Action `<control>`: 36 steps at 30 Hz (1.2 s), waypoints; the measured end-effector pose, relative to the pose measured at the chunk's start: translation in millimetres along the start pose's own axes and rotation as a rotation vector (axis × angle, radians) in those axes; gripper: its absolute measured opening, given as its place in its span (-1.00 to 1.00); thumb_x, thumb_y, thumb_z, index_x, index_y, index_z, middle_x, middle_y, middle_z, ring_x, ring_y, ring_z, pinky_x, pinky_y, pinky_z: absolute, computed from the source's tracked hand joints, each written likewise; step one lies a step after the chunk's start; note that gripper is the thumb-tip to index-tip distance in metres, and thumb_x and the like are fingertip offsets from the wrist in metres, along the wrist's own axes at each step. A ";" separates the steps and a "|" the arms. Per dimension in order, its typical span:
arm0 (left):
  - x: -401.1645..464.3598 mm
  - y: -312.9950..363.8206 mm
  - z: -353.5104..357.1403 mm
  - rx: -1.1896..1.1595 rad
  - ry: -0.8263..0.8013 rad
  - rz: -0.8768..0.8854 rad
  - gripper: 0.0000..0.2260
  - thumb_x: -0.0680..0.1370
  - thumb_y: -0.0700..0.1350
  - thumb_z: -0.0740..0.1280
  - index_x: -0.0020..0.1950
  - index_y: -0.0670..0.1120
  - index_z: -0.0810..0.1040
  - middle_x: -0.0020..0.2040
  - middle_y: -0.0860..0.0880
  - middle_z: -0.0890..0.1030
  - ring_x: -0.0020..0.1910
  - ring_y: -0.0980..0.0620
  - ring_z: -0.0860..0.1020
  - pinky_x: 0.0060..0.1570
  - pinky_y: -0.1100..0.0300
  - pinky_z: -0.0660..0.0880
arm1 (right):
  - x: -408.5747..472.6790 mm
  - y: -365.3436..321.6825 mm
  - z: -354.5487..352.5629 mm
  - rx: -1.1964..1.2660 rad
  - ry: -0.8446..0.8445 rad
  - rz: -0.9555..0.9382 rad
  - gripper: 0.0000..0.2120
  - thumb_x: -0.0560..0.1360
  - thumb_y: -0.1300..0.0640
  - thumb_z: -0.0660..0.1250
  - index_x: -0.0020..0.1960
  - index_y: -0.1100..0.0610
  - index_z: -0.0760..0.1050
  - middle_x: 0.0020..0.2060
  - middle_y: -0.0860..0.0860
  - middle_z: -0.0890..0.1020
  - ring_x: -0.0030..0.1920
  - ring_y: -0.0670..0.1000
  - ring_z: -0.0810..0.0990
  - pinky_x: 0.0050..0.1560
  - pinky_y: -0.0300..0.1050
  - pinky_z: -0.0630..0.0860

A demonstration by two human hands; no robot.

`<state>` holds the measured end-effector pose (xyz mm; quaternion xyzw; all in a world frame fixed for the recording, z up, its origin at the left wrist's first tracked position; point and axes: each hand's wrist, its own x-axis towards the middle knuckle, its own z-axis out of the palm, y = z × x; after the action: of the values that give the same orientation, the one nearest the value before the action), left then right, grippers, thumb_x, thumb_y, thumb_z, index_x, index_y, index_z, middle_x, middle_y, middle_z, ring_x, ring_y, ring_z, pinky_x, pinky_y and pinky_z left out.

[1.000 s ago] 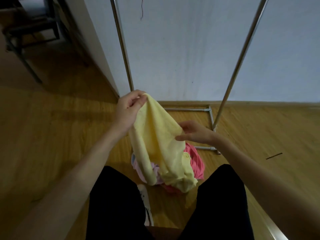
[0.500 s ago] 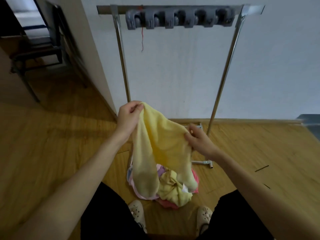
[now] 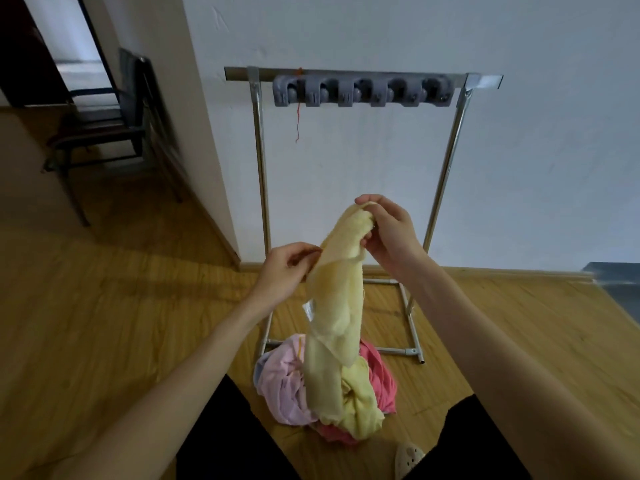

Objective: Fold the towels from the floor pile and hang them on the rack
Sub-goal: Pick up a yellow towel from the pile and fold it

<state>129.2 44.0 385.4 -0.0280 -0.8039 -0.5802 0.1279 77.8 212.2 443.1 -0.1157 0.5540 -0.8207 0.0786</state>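
Observation:
A pale yellow towel [image 3: 334,317] hangs bunched in front of me. My right hand [image 3: 388,233] grips its top end, raised. My left hand [image 3: 287,271] pinches an edge of the same towel lower and to the left. Below it, a floor pile [image 3: 346,393] holds pink, red and yellow towels between my feet. The metal rack [image 3: 363,77] stands against the white wall behind, with a grey row of clips on its top bar and no towels on it.
A dark chair [image 3: 100,133] stands at the back left beyond a wall corner. The rack's base frame [image 3: 408,349] lies on the wooden floor just behind the pile. My beige shoe [image 3: 408,459] shows at the bottom.
The view has tilted up, showing the whole rack. My right hand rose to hold the towel's top end, my left hand dropped lower, and the towel now hangs narrower.

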 end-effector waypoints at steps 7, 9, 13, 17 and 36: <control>-31.9 -6.9 -12.8 0.093 -0.281 0.058 -0.76 0.50 -0.23 0.37 0.14 -0.03 0.55 0.01 0.06 0.64 0.01 0.14 0.60 0.04 0.24 0.55 | -11.8 20.0 10.3 0.011 0.008 0.131 -0.78 0.58 0.36 0.08 -0.07 0.24 0.49 -0.57 -0.01 0.44 -0.55 -0.09 0.41 -0.53 -0.25 0.43; -37.9 -12.5 -5.8 0.237 -0.220 0.065 -0.76 0.51 -0.14 0.41 0.14 0.06 0.52 -0.01 0.14 0.61 -0.04 0.23 0.58 -0.01 0.25 0.56 | -14.5 21.9 10.5 0.007 0.004 0.151 -0.78 0.58 0.36 0.08 -0.07 0.24 0.50 -0.58 -0.01 0.43 -0.55 -0.09 0.40 -0.53 -0.25 0.43; -43.8 -15.5 0.5 0.170 -0.088 0.102 -0.81 0.61 -0.17 0.24 0.00 0.13 0.56 -0.22 0.04 0.62 -0.26 0.06 0.57 -0.28 0.11 0.48 | -14.3 20.3 -2.3 -0.055 0.053 0.185 -0.77 0.58 0.32 0.10 -0.06 0.23 0.54 -0.51 0.01 0.40 -0.53 -0.08 0.37 -0.53 -0.24 0.40; -34.2 3.4 6.2 0.091 0.021 0.099 -0.79 0.58 -0.27 0.24 -0.13 -0.01 0.58 -0.31 0.09 0.57 -0.34 0.22 0.48 -0.34 0.33 0.35 | -9.3 27.3 -26.1 -0.116 0.146 0.282 -0.75 0.61 0.27 0.10 -0.05 0.22 0.55 -0.41 0.03 0.37 -0.46 -0.06 0.35 -0.50 -0.22 0.39; 18.5 45.6 46.0 0.021 -0.072 0.016 -0.83 0.58 -0.20 0.29 -0.13 -0.27 0.58 -0.35 -0.03 0.47 -0.39 0.20 0.39 -0.39 0.35 0.29 | -25.1 69.5 -79.6 -0.209 -0.062 0.152 -0.68 0.40 0.29 0.43 0.11 0.24 0.44 -0.20 0.02 0.63 -0.10 -0.03 0.61 -0.04 -0.18 0.51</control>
<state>112.2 100.1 418.5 -0.0541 -0.8138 -0.5693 0.1038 80.0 263.6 347.4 -0.1061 0.6409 -0.7462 0.1453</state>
